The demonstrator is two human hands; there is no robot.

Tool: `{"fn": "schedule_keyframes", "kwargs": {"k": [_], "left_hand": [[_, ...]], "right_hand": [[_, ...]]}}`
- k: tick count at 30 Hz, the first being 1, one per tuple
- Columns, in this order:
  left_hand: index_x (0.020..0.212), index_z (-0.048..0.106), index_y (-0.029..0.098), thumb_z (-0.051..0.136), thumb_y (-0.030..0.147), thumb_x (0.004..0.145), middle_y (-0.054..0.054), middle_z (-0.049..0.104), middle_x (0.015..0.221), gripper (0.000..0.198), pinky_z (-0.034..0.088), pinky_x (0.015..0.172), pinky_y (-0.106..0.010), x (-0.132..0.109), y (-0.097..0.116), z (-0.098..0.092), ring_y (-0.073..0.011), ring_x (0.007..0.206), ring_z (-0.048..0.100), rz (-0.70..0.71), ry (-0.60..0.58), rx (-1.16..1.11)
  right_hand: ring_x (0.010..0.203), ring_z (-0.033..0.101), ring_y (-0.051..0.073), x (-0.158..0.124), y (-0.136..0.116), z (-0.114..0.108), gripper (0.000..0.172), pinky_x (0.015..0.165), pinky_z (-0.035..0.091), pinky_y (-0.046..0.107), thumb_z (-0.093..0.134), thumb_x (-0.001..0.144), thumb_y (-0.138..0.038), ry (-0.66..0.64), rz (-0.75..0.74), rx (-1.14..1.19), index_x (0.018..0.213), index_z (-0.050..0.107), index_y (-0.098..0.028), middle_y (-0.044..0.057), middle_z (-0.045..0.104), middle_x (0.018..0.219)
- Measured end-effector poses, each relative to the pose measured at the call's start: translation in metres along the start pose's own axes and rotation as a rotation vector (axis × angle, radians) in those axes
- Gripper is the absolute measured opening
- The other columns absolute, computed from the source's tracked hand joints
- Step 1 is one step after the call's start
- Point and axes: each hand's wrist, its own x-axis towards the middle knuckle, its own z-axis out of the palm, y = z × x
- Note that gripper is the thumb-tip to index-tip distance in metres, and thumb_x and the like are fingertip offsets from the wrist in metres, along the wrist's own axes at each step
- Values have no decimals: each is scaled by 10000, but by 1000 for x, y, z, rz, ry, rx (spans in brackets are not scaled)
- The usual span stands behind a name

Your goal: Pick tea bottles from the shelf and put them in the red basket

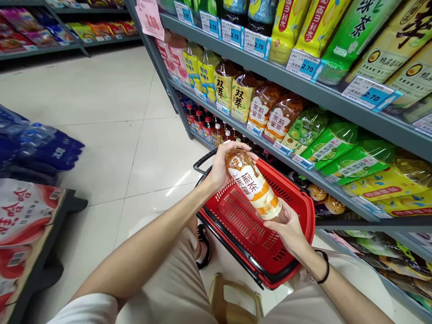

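Note:
I hold an amber tea bottle with a white and orange label over a red shopping basket on the floor. My left hand is wrapped round the bottle's cap end. Under the bottle's base, my right hand cups it from below; a black band sits on that wrist. The bottle lies tilted, cap toward the shelf. The basket looks to hold nothing under it.
A drinks shelf with blue 2.70 price tags runs along the right, packed with tea and juice bottles. Water packs and a low display with red-printed packs stand at the left. Pale tiled aisle floor stretches ahead.

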Motion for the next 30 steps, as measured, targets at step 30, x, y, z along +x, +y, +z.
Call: {"fn": "schedule_keyframes", "kwargs": {"k": [30], "left_hand": [[807,661,153,675,296,774,-96,777,843,148,591,922,-450,0,5,4,-266,896,759,-40,-86,15]], "right_hand": [[1001,701,270,-1,2,-4,477,973,535,429,938,721,-395,3,-9,-12,1125,753,-223,87,775,1153]]}}
